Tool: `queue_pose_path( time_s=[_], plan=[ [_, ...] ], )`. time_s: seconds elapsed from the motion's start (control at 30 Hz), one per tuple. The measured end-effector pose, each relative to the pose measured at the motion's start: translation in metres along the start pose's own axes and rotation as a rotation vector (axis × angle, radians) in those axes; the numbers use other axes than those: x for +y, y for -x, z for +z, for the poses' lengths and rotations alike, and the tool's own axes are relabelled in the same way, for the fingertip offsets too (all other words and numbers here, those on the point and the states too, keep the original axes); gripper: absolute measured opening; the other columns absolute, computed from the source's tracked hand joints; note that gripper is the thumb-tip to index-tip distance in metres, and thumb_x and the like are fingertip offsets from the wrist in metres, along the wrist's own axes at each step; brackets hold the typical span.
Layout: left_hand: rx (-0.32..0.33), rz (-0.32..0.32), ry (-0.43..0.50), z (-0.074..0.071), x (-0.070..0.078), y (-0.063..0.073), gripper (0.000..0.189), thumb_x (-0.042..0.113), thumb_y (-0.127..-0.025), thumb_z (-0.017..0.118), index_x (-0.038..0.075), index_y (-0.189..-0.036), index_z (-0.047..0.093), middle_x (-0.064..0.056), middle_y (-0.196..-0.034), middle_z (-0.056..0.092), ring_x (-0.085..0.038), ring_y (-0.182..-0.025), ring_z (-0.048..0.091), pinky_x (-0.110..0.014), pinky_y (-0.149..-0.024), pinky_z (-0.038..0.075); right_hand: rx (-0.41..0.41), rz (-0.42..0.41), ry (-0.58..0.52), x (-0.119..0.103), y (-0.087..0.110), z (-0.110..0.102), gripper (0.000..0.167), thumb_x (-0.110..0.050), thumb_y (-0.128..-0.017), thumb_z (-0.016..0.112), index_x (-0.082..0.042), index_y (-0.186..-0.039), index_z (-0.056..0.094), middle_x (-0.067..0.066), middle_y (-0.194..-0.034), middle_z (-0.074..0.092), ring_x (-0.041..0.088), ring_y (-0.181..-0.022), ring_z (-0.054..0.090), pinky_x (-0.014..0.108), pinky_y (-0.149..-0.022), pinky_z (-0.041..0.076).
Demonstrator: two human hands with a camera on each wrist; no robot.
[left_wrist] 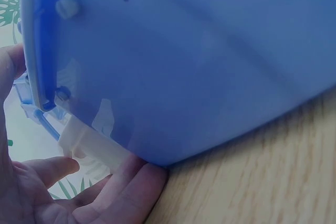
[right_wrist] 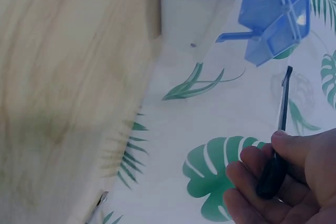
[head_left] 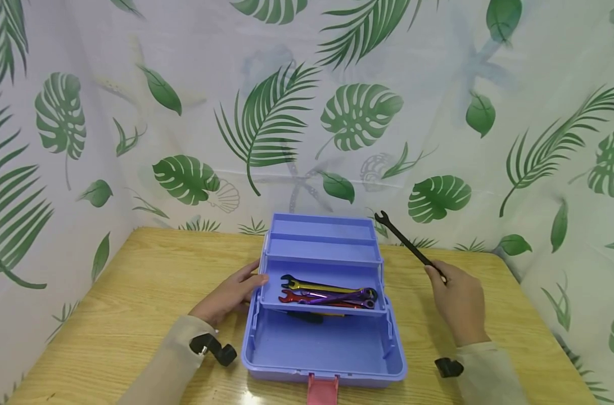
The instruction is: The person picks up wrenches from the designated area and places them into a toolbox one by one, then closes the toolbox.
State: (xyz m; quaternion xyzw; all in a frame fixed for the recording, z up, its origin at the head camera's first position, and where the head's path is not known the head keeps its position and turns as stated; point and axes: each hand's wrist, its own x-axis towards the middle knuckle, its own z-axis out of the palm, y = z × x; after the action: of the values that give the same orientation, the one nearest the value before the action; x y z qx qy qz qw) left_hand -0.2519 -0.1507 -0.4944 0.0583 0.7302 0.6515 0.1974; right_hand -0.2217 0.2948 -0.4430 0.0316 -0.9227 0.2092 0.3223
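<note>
In the head view, my right hand (head_left: 459, 301) grips a black open-end wrench (head_left: 408, 243) near its lower end, the open jaw pointing up and left. The right wrist view shows the wrench's dark end (right_wrist: 273, 177) between thumb and fingers. My left hand (head_left: 231, 295) rests at the left side of an open blue-violet toolbox (head_left: 327, 349), its thumb at the edge of the raised tray (head_left: 274, 284). Its fingers (left_wrist: 142, 187) touch the box's lower corner in the left wrist view. Several coloured wrenches (head_left: 332, 295), gold, red and purple, lie in that tray.
The upper tray (head_left: 322, 228) stands folded back behind the lower one. A dark-handled tool (head_left: 307, 317) shows partly under the lower tray. At the front hangs a pink latch (head_left: 323, 388). The wooden table (head_left: 170, 264) meets a leaf-patterned curtain (head_left: 195, 129) behind.
</note>
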Motion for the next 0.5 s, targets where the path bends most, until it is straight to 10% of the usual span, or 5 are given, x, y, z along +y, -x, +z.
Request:
queue_pose_path(
  time_s=[0.5],
  plan=[
    [0.005, -0.013, -0.011, -0.001, 0.002, 0.001, 0.084, 0.053, -0.099, 0.064, 0.024, -0.166, 0.023, -0.019, -0.131, 0.068, -0.03, -0.104, 0.073, -0.049, -0.088, 0.061, 0.133, -0.211, -0.083, -0.025, 0.002, 0.007, 0.018, -0.008, -0.089, 0.081, -0.002, -0.106, 0.079, 0.016, -0.097, 0.078, 0.035, -0.081, 0.075, 0.049, -0.061, 0.055]
  ],
)
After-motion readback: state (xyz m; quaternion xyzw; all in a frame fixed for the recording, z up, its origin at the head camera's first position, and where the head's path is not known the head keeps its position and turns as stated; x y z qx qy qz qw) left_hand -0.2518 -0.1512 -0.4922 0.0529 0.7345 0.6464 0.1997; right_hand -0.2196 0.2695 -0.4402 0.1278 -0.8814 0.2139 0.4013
